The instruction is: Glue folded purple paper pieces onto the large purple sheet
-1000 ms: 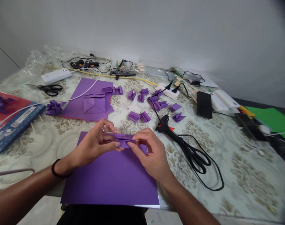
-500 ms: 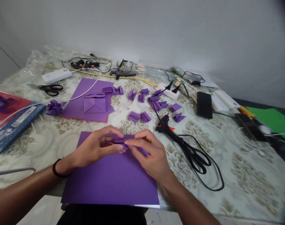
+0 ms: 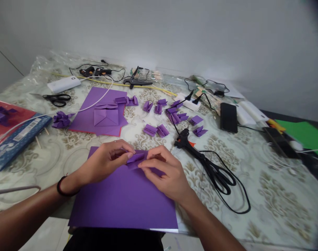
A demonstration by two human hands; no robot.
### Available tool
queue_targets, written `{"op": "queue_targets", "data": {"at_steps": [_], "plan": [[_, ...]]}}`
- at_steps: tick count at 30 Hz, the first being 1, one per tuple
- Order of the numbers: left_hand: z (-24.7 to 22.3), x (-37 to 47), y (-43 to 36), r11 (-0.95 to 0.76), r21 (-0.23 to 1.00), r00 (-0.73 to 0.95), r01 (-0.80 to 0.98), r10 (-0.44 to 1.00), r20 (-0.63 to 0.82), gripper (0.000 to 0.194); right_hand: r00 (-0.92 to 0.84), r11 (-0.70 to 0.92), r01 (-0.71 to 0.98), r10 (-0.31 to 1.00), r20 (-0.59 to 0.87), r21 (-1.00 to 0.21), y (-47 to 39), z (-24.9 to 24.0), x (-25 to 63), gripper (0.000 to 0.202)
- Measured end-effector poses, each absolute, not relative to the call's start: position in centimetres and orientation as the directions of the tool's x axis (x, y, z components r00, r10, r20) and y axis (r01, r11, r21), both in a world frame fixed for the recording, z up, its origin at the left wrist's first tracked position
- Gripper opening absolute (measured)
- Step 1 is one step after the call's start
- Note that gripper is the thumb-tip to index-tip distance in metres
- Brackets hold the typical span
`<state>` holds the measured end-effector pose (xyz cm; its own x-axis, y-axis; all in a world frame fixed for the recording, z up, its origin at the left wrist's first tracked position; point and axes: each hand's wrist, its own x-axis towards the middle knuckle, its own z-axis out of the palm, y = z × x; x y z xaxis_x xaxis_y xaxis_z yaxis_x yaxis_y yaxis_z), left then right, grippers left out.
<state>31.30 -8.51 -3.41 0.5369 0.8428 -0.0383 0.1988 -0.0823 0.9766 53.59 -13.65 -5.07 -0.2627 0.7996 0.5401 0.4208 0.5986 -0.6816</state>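
Paper (image 3: 136, 158), folded, is pinched by our left hand (image 3: 104, 159) and right hand (image 3: 169, 171). We'd best align its edges, pressing lightly.

Hands (image 3: 102, 164): two, both busy
Held purple piece (image 3: 135, 158): just the one
Loose folded purple pieces (image 3: 150, 130): about a dozen, can't pin it down with that bunch overlapping
Crumpled purple wad (image 3: 61, 120): one
Glue guns (image 3: 184, 138): three by the looks of it, two at the back, one closer
Scissors (image 3: 51, 97): one pair for sure, over on the left
Black pliers-type cutter (image 3: 132, 82): one
Power strip (image 3: 186, 101): one, two black plugs (image 3: 197, 99) in
Black phones (image 3: 228, 118): two, pretty sure
Wristband (image 3: 59, 187): one
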Motion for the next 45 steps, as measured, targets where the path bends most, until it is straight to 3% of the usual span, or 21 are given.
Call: {"op": "queue_targets", "data": {"at_steps": [4, 9, 14, 17, 23, 32, 38, 45], "plan": [[-3.8, 31.3, -8.7, -0.089, 0.980, 0.493, 0.175, 0.870, -0.009, 0.014, -0.238, 0.498, 0.403, 0.867, 0.437, -0.768, -13.5, -5.0, 53.5, 0.011], [-4.0, 31.5, -9.1, -0.264, 0.944, 0.464, 0.200, 0.874, 0.146, 0.011, -0.090, 0.249, 0.326, 0.968, 0.232, -0.912, -13.4, -5.7, 53.0, 0.007], [-4.2, 31.6, -9.5, -0.537, 0.789, 0.469, 0.297, 0.802, 0.370, 0.010, -0.020, -0.035, 0.081, 0.999, -0.037, -0.996, -13.4, -6.4, 52.4, 0.025], [-4.8, 31.7, -9.6, -0.676, 0.672, 0.497, 0.303, 0.714, 0.494, 0.010, -0.010, -0.100, -0.026, 0.995, -0.100, -0.995, -13.4, -6.4, 52.2, 0.030], [-5.3, 31.7, -9.6, -0.712, 0.593, 0.489, 0.375, 0.696, 0.526, 0.009, 0.121, -0.009, -0.038, 0.993, -0.013, -0.999, -13.7, -6.4, 51.9, 0.031], [-4.8, 31.9, -9.9, -0.604, 0.667, 0.444, 0.436, 0.789, 0.424, 0.012, 0.199, 0.134, 0.091, 0.968, 0.150, -0.987, -14.2, -7.2, 51.3, 0.032], [-4.9, 31.9, -9.9, -0.609, 0.646, 0.433, 0.461, 0.789, 0.435, 0.006, 0.156, 0.206, 0.212, 0.958, 0.241, -0.955, -14.5, -7.3, 51.3, 0.028], [-4.6, 31.7, -9.3, -0.369, 0.872, 0.425, 0.320, 0.879, 0.216, 0.011, 0.129, 0.243, 0.302, 0.948, 0.292, -0.922, -14.0, -6.6, 51.5, 0.003]]}}
